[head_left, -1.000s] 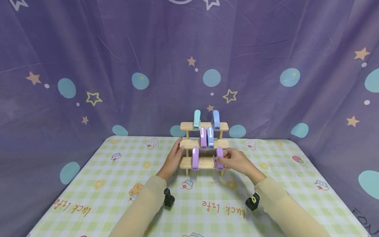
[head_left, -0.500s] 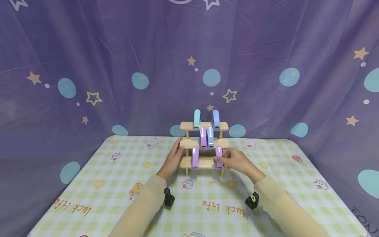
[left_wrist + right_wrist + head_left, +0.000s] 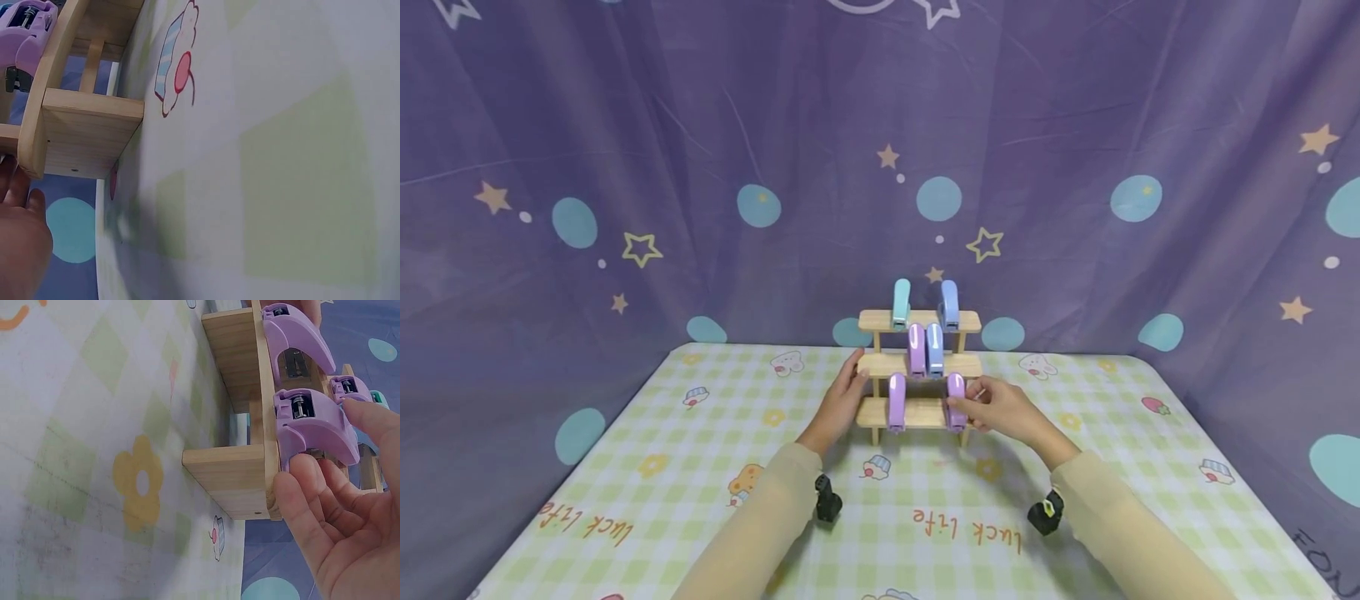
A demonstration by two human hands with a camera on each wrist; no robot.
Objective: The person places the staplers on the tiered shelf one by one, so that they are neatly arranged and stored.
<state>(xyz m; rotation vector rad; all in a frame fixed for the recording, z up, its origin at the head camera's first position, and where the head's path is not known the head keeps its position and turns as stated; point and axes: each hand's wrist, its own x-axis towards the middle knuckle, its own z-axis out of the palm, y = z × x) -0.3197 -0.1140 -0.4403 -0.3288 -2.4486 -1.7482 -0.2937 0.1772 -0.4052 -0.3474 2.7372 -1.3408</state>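
A small three-tier wooden rack holds several mini staplers. My left hand grips the left end of its middle shelf, thumb in front. At the right end of the bottom shelf stands a purple stapler, its front facing me. My right hand pinches that stapler from the right side, with the index fingertip near its top in the right wrist view. Another purple stapler stands at the left of the same shelf. On the middle shelf, a purple stapler and a blue stapler stand side by side.
The top shelf bears a teal stapler at left and a blue stapler at right. Underneath the rack is a table with a green checked cloth. A purple patterned curtain hangs behind the table.
The purple stapler under my right hand has turned straighter and shifted slightly left on the bottom shelf. My left hand stays on the rack. The head view has shifted slightly.
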